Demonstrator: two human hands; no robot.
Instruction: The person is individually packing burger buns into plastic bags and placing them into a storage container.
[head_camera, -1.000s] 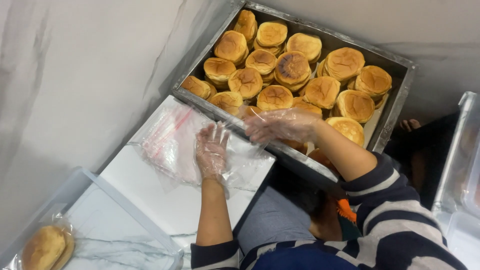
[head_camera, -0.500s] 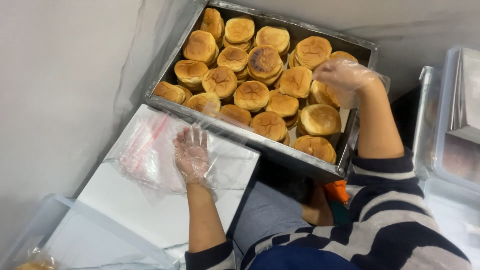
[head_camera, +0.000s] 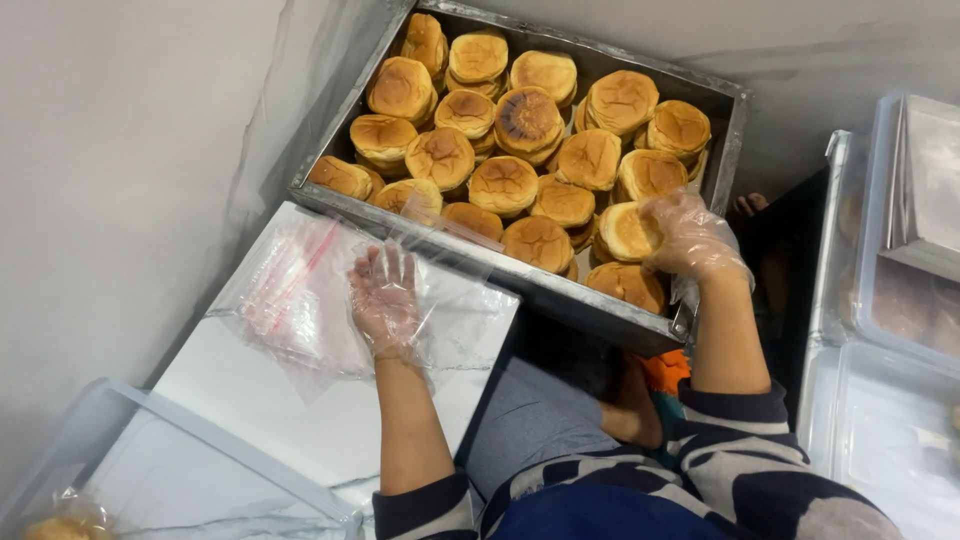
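Two gloved hands at work: our right hand (head_camera: 690, 238) has fingers closed on a bun (head_camera: 625, 231) in the metal tray (head_camera: 725, 150), left hand (head_camera: 385, 298) flat, fingers spread on clear bags (head_camera: 290, 300) just below tray—we'd lift gently w/o squashing.

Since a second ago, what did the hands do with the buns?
The right hand moved from the near edge of the metal tray out over the buns and took hold of one bun near the tray's right side. The left hand stayed flat on the pile of clear plastic bags on the white surface.
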